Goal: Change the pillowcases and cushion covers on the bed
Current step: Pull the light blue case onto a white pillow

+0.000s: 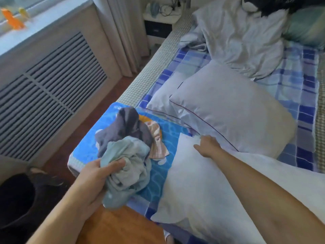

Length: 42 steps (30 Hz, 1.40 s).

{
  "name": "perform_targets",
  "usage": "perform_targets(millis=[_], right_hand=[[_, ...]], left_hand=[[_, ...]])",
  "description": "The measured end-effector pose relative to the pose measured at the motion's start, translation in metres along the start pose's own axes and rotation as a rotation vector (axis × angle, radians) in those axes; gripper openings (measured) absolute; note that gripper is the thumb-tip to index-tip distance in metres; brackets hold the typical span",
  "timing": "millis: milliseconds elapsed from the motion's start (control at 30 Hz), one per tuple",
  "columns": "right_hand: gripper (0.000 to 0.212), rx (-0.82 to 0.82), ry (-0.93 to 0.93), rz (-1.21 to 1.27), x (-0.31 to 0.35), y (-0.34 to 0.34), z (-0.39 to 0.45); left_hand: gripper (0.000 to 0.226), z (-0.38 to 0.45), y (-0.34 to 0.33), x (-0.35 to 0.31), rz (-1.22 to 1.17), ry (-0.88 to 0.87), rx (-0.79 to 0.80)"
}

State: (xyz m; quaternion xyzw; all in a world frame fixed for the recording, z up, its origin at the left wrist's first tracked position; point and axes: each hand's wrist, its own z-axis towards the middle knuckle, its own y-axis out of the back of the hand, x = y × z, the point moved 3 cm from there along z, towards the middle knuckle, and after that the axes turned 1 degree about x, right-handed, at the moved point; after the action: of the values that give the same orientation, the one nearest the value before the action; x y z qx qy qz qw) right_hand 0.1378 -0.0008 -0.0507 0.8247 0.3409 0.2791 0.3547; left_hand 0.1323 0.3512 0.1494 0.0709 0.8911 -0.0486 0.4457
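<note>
My left hand (95,175) grips a bunched pale green cloth (128,171) at the near left corner of the bed. Behind it lies a crumpled dark grey cloth (125,127) and a peach striped cloth (157,140), all on a bright blue patterned sheet (91,138). My right hand (207,146) rests on the far corner of a bare white pillow (202,191) lying near me; its fingers curl at the edge. Two white pillows with dark red piping (233,110) lie beyond. A rumpled white pillow (246,41) sits farther back.
The bed has a blue checked sheet (302,106). A green cushion (306,27) lies at the far right. A slatted radiator cover (52,81) lines the wall on the left, with curtains (123,32) and a bedside table (160,23) beyond. A wooden footboard (119,226) is below.
</note>
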Motion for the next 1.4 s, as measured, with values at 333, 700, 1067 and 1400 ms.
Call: perform_targets(millis=[333, 700, 1067, 1400], right_hand=[[0.026, -0.112, 0.032, 0.108, -0.034, -0.039, -0.070], [0.016, -0.480, 0.206, 0.293, -0.136, 0.120, -0.336], [0.056, -0.212, 0.280, 0.636, -0.188, 0.101, -0.345], [0.029, -0.481, 0.750, 0.249, -0.194, 0.098, -0.322]], left_hand=[[0.030, 0.041, 0.001, 0.009, 0.004, 0.124, 0.098], [0.015, 0.017, -0.156, -0.003, 0.055, 0.026, 0.403], [0.026, -0.105, -0.270, 0.090, -0.056, 0.147, 0.542], [0.029, -0.116, -0.254, -0.008, 0.940, -0.320, 0.310]])
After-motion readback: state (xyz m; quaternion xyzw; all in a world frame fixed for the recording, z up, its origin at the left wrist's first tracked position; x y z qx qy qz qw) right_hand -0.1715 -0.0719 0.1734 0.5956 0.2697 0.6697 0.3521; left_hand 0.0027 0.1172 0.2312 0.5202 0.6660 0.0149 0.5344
